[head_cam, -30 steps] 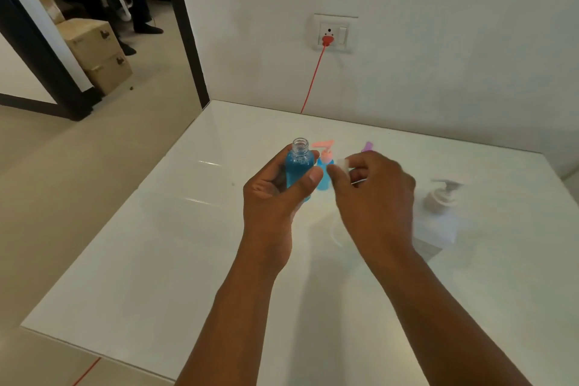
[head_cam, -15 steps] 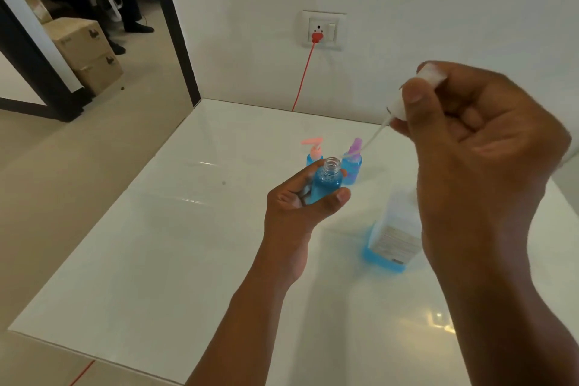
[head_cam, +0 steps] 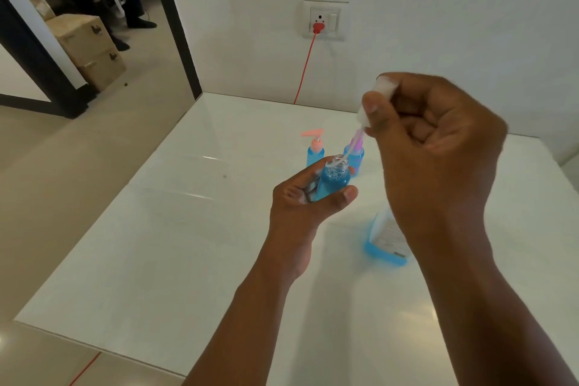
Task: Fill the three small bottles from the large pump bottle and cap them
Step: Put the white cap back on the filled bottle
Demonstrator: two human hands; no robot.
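Three small bottles are in view, each holding blue liquid. One small open bottle point(head_cam: 334, 180) is gripped in the left hand point(head_cam: 302, 207), fingers and thumb curled round its body, held above the white table point(head_cam: 156, 260) with its mouth tilted toward the right hand. Bubbles show in its liquid. The right hand point(head_cam: 438, 147) pinches one white pump cap point(head_cam: 374, 103) between thumb and curled fingers; the cap's thin tube point(head_cam: 346, 153) runs down and left, its lower end at the open bottle's mouth.

Two small capped bottles stand upright on the table behind the left hand, just beside each other: one with a pink pump point(head_cam: 314, 147), one with a purple top point(head_cam: 355, 155), the latter partly hidden by the tube.

One large bottle point(head_cam: 387, 238) stands on the table to the right, mostly hidden behind the right wrist; a label and a blue base show. Its top is not visible.

One wall socket point(head_cam: 324, 20) holds one red plug with a red cord point(head_cam: 305, 67) running down behind the table. Two cardboard boxes point(head_cam: 89, 47) are stacked on the floor at upper left.
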